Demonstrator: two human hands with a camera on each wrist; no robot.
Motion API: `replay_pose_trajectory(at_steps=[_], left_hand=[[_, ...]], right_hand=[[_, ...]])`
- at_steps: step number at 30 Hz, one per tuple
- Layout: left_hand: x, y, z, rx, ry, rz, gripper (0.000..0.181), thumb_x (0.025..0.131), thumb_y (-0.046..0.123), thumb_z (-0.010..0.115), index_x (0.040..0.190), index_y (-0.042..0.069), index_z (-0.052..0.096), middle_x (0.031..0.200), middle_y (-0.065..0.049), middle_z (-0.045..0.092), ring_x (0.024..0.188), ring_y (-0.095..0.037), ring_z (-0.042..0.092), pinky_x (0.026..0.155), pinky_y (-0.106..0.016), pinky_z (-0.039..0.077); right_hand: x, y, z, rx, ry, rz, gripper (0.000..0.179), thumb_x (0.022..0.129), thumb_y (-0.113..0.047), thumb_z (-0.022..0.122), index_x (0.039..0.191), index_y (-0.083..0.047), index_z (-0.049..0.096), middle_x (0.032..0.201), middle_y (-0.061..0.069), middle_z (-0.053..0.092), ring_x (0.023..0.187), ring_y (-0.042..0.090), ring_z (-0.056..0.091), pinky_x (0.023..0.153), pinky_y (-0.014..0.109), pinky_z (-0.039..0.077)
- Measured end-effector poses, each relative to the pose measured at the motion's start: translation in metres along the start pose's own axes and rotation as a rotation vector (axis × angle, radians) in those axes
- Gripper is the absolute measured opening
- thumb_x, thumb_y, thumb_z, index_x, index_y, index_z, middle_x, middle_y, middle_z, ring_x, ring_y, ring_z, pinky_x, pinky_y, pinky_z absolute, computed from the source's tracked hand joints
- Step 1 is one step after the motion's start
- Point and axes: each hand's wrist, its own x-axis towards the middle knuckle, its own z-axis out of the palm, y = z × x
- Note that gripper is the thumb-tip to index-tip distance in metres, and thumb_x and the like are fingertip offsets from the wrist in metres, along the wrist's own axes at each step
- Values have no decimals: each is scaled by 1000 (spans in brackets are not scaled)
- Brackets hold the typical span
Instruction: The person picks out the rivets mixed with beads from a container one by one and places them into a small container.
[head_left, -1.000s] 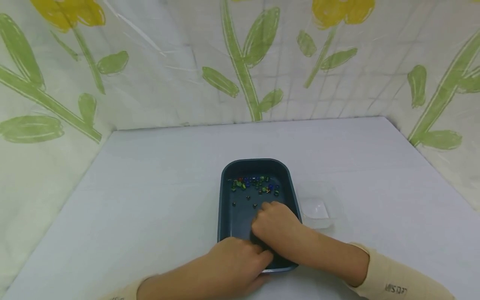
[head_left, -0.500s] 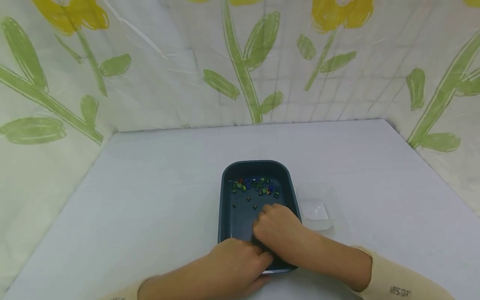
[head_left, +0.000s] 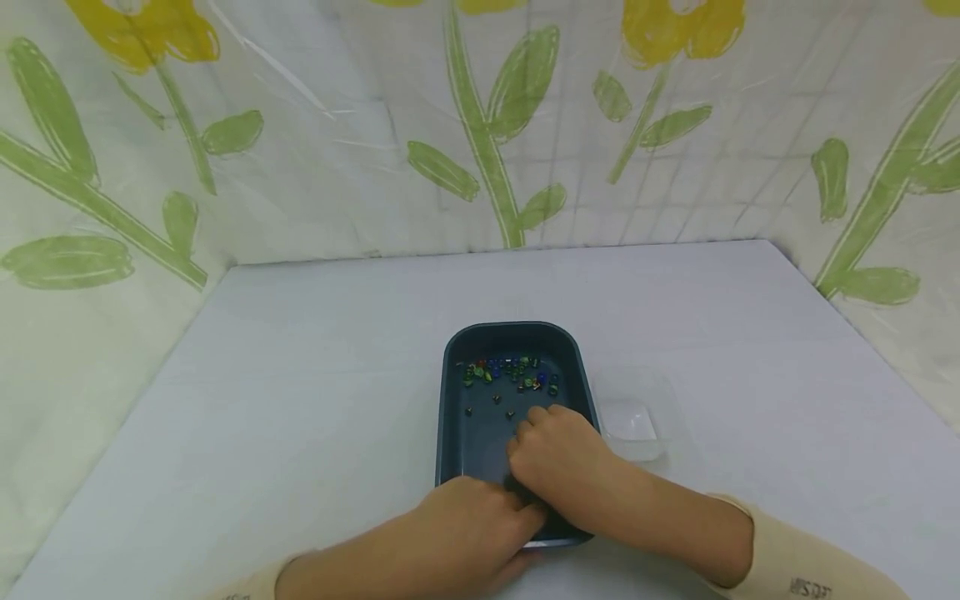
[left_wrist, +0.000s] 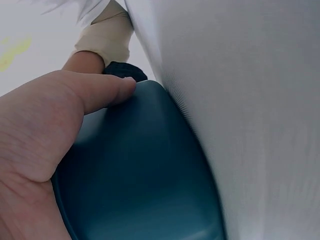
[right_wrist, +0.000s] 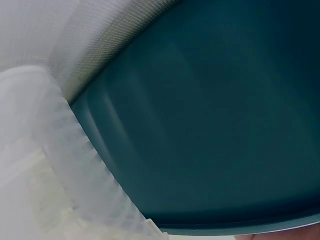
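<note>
A dark teal rectangular tray stands on the table. My left hand grips its near end, and in the left wrist view the thumb presses on the outer wall. Over the tray's near right part my right hand bends down with curled knuckles on top; its fingertips are hidden, and I cannot tell what they hold. Small shiny beads, green, blue and red, lie scattered toward the far end, with a few dark ones closer to the right hand.
A clear plastic container stands against the tray's right side, and the right forearm passes just in front of it. White cloth covers the table. Behind hangs a pale sheet with painted yellow flowers and green leaves.
The whole head view has shifted slightly. My right hand has edged a little to the right; the left hand keeps its grip on the tray. The beads lie as before.
</note>
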Motion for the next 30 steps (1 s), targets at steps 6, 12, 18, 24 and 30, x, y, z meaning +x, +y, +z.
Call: replay_pose_trajectory(at_steps=[6, 12, 18, 24, 30], left_hand=[[0, -1, 0, -46, -34, -3, 20, 96, 41, 66, 98, 21, 64, 77, 15, 60, 59, 5, 42, 54, -16, 42], [0, -2, 0, -74, -51, -10, 19, 97, 40, 66, 98, 21, 64, 76, 15, 60, 58, 5, 41, 53, -15, 40], [1, -2, -1, -66, -57, -10, 19, 97, 40, 66, 97, 21, 64, 75, 15, 60, 58, 5, 42, 54, -16, 40], [1, -2, -1, -56, -63, -13, 19, 98, 40, 64, 96, 21, 63, 74, 16, 59, 56, 4, 40, 52, -16, 38], [1, -2, -1, -61, -79, -11, 20, 98, 41, 63, 96, 21, 64, 75, 15, 59, 56, 4, 40, 52, -15, 38]], right_hand=[[-1, 0, -2, -16, 1, -3, 20, 72, -12, 85, 69, -11, 66, 63, -1, 56, 57, 13, 43, 52, 26, 36], [-2, 4, -8, -14, -21, 14, 16, 72, -12, 87, 77, -10, 72, 70, 0, 64, 62, 14, 49, 55, 27, 40], [-5, 8, -14, -9, -6, 30, 17, 71, -11, 87, 77, -10, 71, 70, 0, 62, 62, 14, 48, 56, 27, 40], [-7, 9, -17, 12, -4, 25, 17, 71, -10, 87, 77, -9, 71, 67, 0, 60, 60, 13, 45, 54, 25, 38], [-9, 8, -19, 15, 6, 17, 16, 72, -10, 86, 77, -10, 71, 66, -1, 58, 60, 12, 43, 54, 25, 37]])
